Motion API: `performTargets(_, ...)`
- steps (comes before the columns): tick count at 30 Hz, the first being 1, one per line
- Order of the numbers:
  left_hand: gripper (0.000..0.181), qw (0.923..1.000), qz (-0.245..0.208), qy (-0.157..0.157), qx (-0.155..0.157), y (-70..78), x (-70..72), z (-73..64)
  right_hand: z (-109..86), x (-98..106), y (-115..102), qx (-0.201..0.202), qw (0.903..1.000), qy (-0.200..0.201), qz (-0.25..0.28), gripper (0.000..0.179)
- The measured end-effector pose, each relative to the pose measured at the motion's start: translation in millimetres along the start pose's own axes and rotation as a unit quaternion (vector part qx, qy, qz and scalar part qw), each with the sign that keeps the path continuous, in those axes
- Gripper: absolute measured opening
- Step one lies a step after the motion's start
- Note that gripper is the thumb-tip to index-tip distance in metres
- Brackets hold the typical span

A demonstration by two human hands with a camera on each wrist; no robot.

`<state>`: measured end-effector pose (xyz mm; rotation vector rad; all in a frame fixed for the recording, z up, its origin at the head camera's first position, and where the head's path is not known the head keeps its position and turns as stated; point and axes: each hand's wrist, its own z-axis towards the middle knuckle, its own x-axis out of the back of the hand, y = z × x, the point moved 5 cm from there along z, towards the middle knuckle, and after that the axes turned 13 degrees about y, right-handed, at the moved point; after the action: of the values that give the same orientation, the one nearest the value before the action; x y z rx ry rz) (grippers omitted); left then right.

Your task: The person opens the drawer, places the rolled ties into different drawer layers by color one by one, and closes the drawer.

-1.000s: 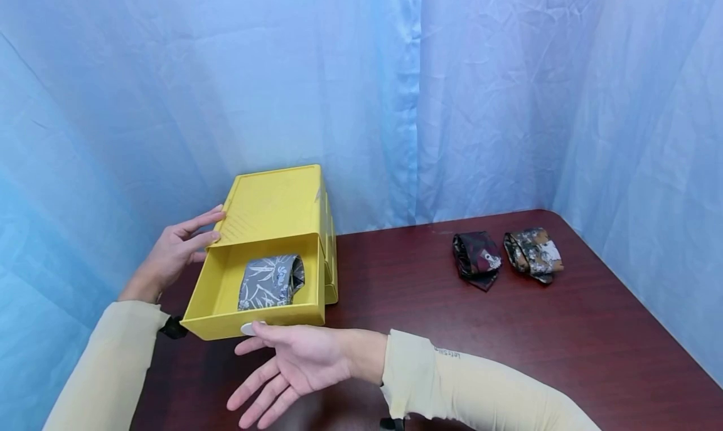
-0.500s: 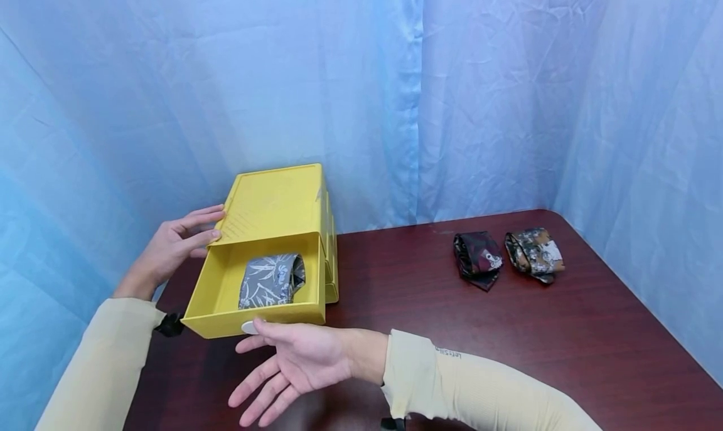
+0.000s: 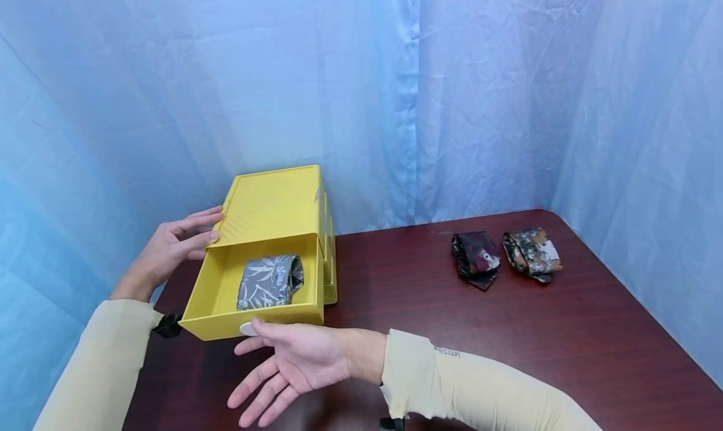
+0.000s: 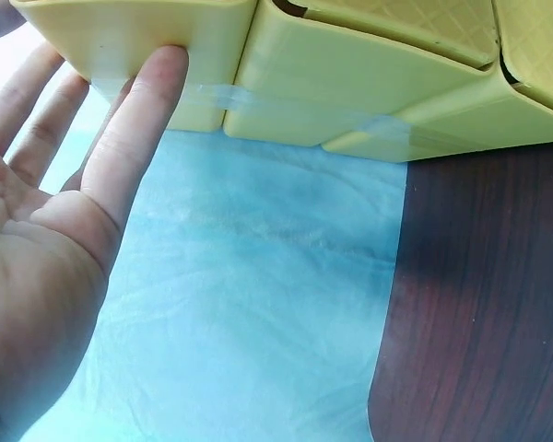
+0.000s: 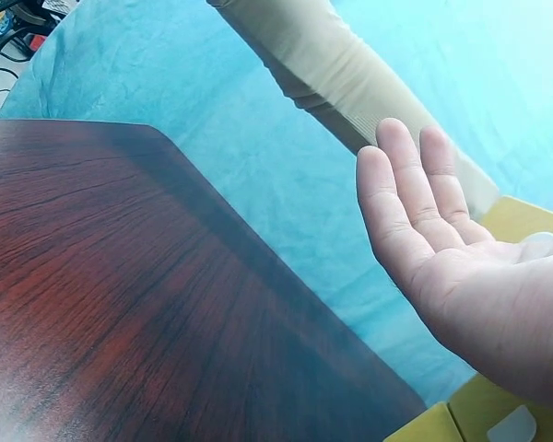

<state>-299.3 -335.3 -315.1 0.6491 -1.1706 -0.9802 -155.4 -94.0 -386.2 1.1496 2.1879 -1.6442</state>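
Touching the yellow drawer unit, both hands have spread fingers.

I see a bundle inside the drawer. Right of it, two other bundles lie on the surface.

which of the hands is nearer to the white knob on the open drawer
Right. The right hand has its thumb tip right at the white knob; the left hand is farther off, touching the side of the yellow cabinet.
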Motion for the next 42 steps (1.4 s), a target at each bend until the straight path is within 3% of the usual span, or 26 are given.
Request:
performTargets(12, 0.048, 0.9997, -0.024, -0.003, 0.002, -1.4, -0.3, 0.0, -0.9, -2, -2, 0.003, 0.9999, 0.01, -0.009, 0.065)
performTargets(27, 0.049, 0.9994, -0.033, 0.006, -0.004, -5.7, -4.4, -10.7, 6.8, 2, -3, 0.018, 0.9991, 0.027, -0.028, 0.066)
performTargets(42, 0.049, 0.9991, -0.043, 0.007, 0.002, -7.6, -5.1, -10.7, 14.6, 11, -16, 0.034, 0.9981, 0.051, -0.011, 0.065)
